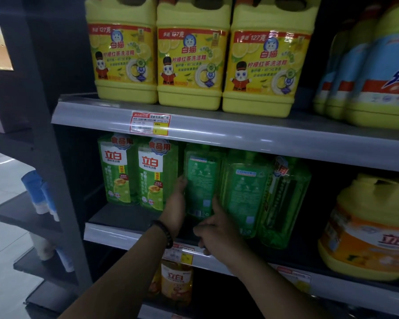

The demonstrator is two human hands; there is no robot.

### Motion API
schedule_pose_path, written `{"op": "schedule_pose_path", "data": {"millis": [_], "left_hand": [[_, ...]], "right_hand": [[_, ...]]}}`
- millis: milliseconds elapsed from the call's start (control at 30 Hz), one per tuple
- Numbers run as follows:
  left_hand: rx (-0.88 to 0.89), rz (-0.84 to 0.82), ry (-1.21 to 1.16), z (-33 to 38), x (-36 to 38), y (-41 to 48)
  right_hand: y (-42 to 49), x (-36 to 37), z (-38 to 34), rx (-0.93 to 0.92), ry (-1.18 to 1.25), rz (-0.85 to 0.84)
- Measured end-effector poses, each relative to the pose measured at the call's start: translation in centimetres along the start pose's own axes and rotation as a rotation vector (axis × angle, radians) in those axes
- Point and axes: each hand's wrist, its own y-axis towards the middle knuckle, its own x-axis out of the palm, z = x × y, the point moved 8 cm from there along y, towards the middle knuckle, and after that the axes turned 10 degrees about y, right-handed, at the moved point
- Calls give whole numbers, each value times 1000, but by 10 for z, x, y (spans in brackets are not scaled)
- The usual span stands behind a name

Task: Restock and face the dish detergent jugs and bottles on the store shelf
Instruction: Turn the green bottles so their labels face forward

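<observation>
The right hand [213, 231] grips the lower right edge of an upright green bottle [199, 185]; the left hand [176, 203] presses flat against its left side. The bottle stands on the middle shelf [115, 234], back label outward, needing rotation about its vertical axis.

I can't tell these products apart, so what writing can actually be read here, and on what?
"白猫", "柠檬红茶洗洁精", "127克": yellow jugs, top shelf.
"立白", "食品用": front-facing green bottles.
"立白": orange jug and small orange bottle.
Price tags and the held green bottle's back label: too small.
</observation>
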Motion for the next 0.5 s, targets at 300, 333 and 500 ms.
{"op": "schedule_pose_path", "data": {"millis": [300,333,500], "left_hand": [[20,50,81,10,-13,-29],[24,46,98,16,-11,-30],[17,-68,43,34,10,-33]], "right_hand": [[7,17,13,2,-57,-16],[7,15,15,-15,-59,0],[2,9,15,29,101,-12]]}}
